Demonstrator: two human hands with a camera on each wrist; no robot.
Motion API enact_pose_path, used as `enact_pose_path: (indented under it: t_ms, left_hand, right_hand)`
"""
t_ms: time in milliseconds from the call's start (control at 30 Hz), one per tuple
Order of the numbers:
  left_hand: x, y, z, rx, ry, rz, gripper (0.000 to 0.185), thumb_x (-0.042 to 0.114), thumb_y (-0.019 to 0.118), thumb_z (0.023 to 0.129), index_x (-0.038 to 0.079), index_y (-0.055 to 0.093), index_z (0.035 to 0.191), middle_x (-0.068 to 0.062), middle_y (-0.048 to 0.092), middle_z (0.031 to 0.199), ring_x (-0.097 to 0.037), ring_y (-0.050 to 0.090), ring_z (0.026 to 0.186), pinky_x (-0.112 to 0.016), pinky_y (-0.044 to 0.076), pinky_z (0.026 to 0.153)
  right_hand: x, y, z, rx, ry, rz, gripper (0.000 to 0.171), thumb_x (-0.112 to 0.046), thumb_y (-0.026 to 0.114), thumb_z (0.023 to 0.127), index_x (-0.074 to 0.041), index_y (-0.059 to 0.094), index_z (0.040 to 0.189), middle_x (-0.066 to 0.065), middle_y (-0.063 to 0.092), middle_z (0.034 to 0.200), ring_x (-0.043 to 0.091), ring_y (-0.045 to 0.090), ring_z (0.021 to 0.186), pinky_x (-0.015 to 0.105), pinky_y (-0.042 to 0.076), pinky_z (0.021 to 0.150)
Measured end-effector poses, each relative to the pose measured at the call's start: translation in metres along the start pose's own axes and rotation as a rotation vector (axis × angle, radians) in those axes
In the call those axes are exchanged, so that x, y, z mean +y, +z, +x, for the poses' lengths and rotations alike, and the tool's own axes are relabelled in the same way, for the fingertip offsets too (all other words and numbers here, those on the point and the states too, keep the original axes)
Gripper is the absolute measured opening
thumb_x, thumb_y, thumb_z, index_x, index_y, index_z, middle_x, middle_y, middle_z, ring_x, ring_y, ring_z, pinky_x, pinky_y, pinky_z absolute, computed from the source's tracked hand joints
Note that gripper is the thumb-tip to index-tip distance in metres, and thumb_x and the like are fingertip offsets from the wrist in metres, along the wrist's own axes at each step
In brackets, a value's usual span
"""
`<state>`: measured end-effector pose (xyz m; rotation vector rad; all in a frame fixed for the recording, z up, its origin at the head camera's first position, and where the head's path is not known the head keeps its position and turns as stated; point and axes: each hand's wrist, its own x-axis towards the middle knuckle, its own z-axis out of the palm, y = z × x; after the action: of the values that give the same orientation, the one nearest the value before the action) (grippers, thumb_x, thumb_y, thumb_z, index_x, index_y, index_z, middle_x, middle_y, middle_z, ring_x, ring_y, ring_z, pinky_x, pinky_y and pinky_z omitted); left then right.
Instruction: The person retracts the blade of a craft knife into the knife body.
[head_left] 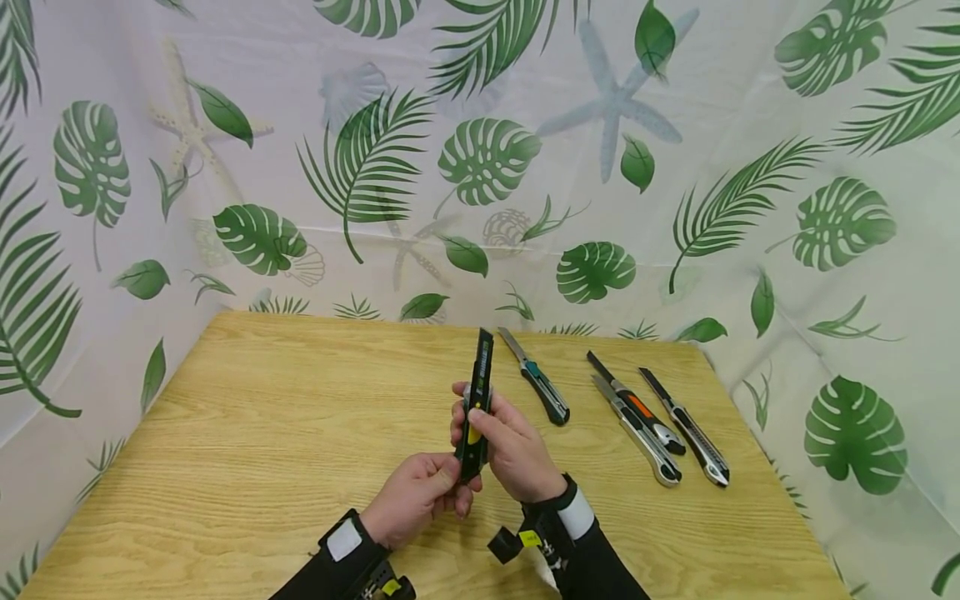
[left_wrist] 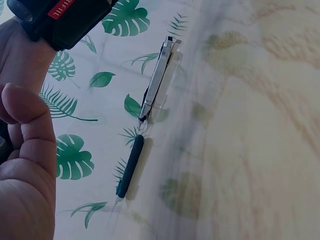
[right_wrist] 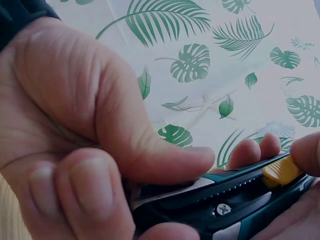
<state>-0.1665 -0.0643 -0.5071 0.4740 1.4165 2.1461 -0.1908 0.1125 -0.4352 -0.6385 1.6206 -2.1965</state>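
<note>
A dark utility knife (head_left: 480,392) stands nearly upright in the air over the middle of the worktop (head_left: 262,417), its top leaning a little right. The right hand (head_left: 517,442) has its grip clamped round the body, thumb against the yellow slider (right_wrist: 280,171). The left hand (head_left: 416,496) has its grip clamped on the lower end, thumb pressed to the side. Just right of the held knife, a teal-and-black cutter (head_left: 534,375) lies with its blade toward the worktop's far edge. Further toward the right edge, an orange-marked cutter (head_left: 640,406) and a silver cutter (head_left: 641,437) lie close together; whether they touch I cannot tell. A slim black-and-silver cutter (head_left: 688,433) is nearest the right edge. A leaf-printed sheet (head_left: 510,233) hangs beyond the far edge. Each wrist wears a black strap.
</note>
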Motion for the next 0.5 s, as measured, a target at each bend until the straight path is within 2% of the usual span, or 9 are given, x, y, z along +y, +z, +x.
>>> enact_pose_path:
  t_ms: [300,500]
  left_hand:
    - [0.0015,0.0000,-0.0017,-0.009,0.030,-0.017,0.044,0.033,0.041,0.110,-0.004,0.065,0.108,-0.004,0.065,0.092,-0.009,0.062,0.074,-0.026,0.054,0.072]
    - [0.0022,-0.0010,-0.0022,-0.035,0.056,-0.026,0.044,0.032,0.041,0.110,-0.006,0.065,0.108,-0.003,0.065,0.090,-0.009,0.062,0.073,-0.025,0.054,0.071]
  right_hand:
    - [0.0026,-0.0043,-0.0002,-0.096,-0.028,0.054,0.048,-0.006,0.043,0.109,-0.001,0.028,0.154,0.006,0.048,0.115,0.019,0.054,0.101,0.031,0.044,0.098]
    - [0.0051,-0.0089,-0.0014,-0.152,-0.048,0.112,0.054,0.004,0.042,0.106,-0.002,0.024,0.157,0.005,0.048,0.117,0.017,0.054,0.105,0.029,0.043,0.100]
